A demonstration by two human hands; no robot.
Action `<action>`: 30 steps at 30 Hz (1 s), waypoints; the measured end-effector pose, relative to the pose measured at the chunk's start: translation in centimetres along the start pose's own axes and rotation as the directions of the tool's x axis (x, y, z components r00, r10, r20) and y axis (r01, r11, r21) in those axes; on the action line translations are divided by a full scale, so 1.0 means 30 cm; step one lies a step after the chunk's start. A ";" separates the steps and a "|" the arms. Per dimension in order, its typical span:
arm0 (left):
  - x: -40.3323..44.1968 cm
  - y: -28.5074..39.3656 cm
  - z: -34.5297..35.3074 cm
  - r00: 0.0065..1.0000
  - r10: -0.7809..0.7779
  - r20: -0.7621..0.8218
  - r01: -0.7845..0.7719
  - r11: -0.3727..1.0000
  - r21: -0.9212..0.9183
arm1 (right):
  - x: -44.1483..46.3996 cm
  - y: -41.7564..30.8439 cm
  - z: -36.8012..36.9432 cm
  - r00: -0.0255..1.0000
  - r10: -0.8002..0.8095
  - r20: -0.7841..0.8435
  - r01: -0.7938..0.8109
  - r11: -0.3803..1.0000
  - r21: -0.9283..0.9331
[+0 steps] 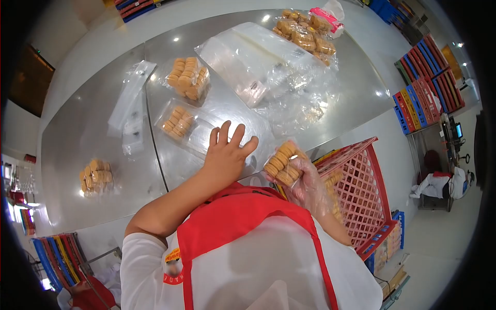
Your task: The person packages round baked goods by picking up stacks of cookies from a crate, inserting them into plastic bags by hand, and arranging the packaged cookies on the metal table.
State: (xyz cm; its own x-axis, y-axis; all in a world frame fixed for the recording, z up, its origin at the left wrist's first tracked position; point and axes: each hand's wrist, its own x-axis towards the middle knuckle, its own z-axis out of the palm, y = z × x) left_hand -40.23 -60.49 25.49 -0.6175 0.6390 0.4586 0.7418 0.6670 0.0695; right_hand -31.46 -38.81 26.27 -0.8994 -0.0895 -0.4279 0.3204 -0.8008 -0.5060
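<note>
My left hand point(227, 155) is bare, its fingers spread over a clear plastic bag point(204, 132) on the table; I cannot tell whether it touches the bag. At that bag's far end lie round biscuits point(177, 122) in rows. In my right hand point(308, 178), covered by a clear plastic glove, is a stack of biscuits point(281, 163), held near the table edge; whether film wraps this stack is unclear. Beyond my left hand sits a filled bag of biscuits point(188, 78). Another biscuit pack point(96, 176) lies at the left.
A red plastic crate point(356, 199) with biscuits inside stands right of me. Flat clear bags point(253, 57) and several biscuit packs point(307, 33) cover the far side of the metal table point(67, 139). Long clear bags point(132, 98) lie left. A person point(447, 183) is at far right.
</note>
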 end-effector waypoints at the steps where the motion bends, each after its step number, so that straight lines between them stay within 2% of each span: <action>1: -0.009 -0.007 0.027 0.999 0.043 -0.029 -0.041 0.997 0.070 | -0.001 0.006 -0.020 1.000 0.011 -0.002 -0.011 1.000 0.001; 5: -0.033 -0.016 0.019 0.993 -0.021 0.114 0.007 0.992 0.127 | 0.014 0.026 -0.061 0.999 0.037 -0.010 -0.036 0.999 0.022; 8: 0.012 0.009 -0.071 0.893 -0.207 0.399 0.133 0.970 0.205 | 0.036 0.028 -0.045 0.999 -0.028 0.022 0.027 0.999 0.048; 11: 0.025 0.000 -0.107 0.899 -0.261 0.353 0.172 0.949 0.263 | 0.071 0.011 0.024 0.985 -0.118 0.123 0.116 0.993 0.023; 14: 0.102 -0.047 -0.219 0.812 -0.285 0.509 0.274 0.957 0.099 | 0.123 0.008 0.114 0.939 -0.192 0.287 0.193 0.981 0.023; 17: 0.163 -0.071 -0.334 0.783 -0.266 0.563 0.300 0.953 0.033 | 0.172 0.034 0.210 0.864 -0.284 0.417 0.306 0.952 0.013; 19: 0.183 -0.097 -0.364 0.812 -0.221 0.540 0.302 0.951 -0.065 | 0.191 0.060 0.253 0.814 -0.354 0.461 0.407 0.913 -0.017; 20: 0.187 -0.107 -0.373 0.827 -0.201 0.525 0.302 0.947 -0.113 | 0.199 0.069 0.261 0.783 -0.397 0.480 0.469 0.883 -0.035; 23: 0.176 -0.121 -0.365 0.895 -0.143 0.423 0.270 0.927 -0.259 | 0.206 0.105 0.234 0.780 -0.393 0.488 0.567 0.774 -0.283; 25: 0.159 -0.092 -0.345 0.885 -0.180 0.429 0.304 0.921 -0.242 | 0.224 0.115 0.196 0.716 -0.409 0.566 0.690 0.540 -0.482; 27: 0.142 -0.063 -0.322 0.863 -0.228 0.451 0.352 0.912 -0.212 | 0.236 0.113 0.168 0.649 -0.393 0.651 0.759 0.270 -0.593; 29: 0.128 -0.045 -0.297 0.826 -0.280 0.490 0.405 0.899 -0.168 | 0.253 0.122 0.135 0.811 -0.242 0.532 0.571 0.528 -0.629; 30: 0.117 -0.036 -0.271 0.838 -0.264 0.477 0.379 0.911 -0.162 | 0.258 0.126 0.126 0.871 -0.147 0.469 0.447 0.634 -0.632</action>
State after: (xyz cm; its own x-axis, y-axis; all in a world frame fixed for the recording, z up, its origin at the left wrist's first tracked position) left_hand -41.06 -62.08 34.23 -0.8380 0.5427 -0.0567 0.4843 0.7876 0.3810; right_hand -38.33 -44.77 23.87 -0.9700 -0.2374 0.0528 -0.0112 -0.1734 -0.9848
